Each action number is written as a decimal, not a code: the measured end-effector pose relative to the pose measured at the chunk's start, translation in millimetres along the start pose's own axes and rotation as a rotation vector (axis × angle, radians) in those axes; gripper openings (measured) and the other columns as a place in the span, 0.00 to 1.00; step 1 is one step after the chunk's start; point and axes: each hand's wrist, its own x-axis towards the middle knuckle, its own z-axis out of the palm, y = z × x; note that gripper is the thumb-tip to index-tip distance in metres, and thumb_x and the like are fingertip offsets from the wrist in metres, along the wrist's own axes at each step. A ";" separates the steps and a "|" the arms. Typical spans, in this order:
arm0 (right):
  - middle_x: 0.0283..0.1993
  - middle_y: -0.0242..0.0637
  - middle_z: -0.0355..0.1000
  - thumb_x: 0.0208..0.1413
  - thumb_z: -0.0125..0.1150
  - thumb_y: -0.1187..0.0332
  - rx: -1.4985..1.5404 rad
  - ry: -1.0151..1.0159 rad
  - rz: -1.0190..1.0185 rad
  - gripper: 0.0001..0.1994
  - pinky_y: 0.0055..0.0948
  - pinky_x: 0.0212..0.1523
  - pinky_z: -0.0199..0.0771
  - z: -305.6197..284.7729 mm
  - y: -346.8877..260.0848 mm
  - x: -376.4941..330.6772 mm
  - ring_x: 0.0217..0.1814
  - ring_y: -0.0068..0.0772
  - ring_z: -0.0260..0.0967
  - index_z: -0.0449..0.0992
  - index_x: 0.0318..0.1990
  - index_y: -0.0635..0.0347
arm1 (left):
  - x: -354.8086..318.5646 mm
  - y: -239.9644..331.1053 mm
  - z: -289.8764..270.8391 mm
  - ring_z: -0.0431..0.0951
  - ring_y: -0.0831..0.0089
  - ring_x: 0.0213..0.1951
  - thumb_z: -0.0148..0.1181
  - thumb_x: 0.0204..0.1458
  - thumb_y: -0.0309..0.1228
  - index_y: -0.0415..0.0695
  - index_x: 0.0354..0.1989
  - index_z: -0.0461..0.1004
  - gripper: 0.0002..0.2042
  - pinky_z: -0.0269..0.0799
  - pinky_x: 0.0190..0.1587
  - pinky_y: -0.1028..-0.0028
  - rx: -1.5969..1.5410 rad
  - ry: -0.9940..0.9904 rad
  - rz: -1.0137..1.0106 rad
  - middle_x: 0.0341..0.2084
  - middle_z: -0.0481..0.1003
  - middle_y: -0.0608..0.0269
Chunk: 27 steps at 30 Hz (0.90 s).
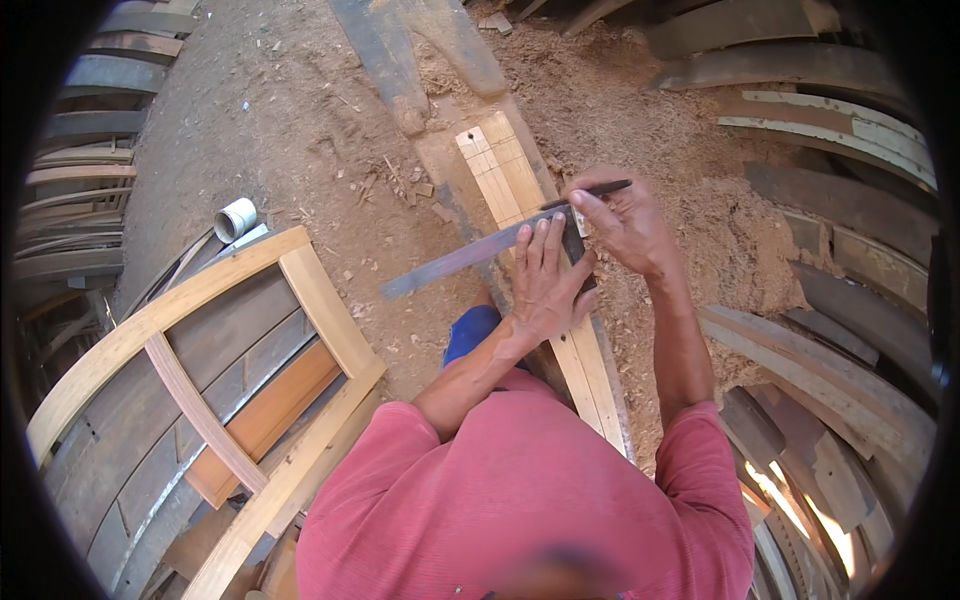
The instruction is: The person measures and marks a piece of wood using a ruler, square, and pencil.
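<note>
A light wooden board (515, 182) with pencil lines and a small dark hole near its far end lies lengthwise in front of me. Across it rests a try square (450, 262), its grey blade sticking out past the board's left edge. My left hand (541, 280) presses the square down, fingers over the blade and thumb by the dark stock on the right side. Just to the right, my right hand (632, 228) pinches a dark pencil (608, 187) close to the blade's far edge. The pencil's tip is hard to make out.
Under the board runs a worn, narrow plank bench (440, 150). At left stands a wooden frame (150, 320) with crosspieces, a white cup (235, 218) beyond it. Stacked planks (800, 350) line the right side; more planks (85, 175) lie far left. Sawdust covers the ground.
</note>
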 end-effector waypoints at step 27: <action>0.32 0.41 0.79 0.70 0.56 0.63 -0.047 -0.087 0.213 0.14 0.42 0.37 0.73 30.7 73.7 -26.1 0.33 0.42 0.74 0.80 0.40 0.67 | 1.2 -0.4 -0.1 0.51 0.35 0.75 0.77 0.42 0.48 0.53 0.59 0.81 0.32 0.38 0.78 0.38 0.018 0.027 0.024 0.74 0.53 0.31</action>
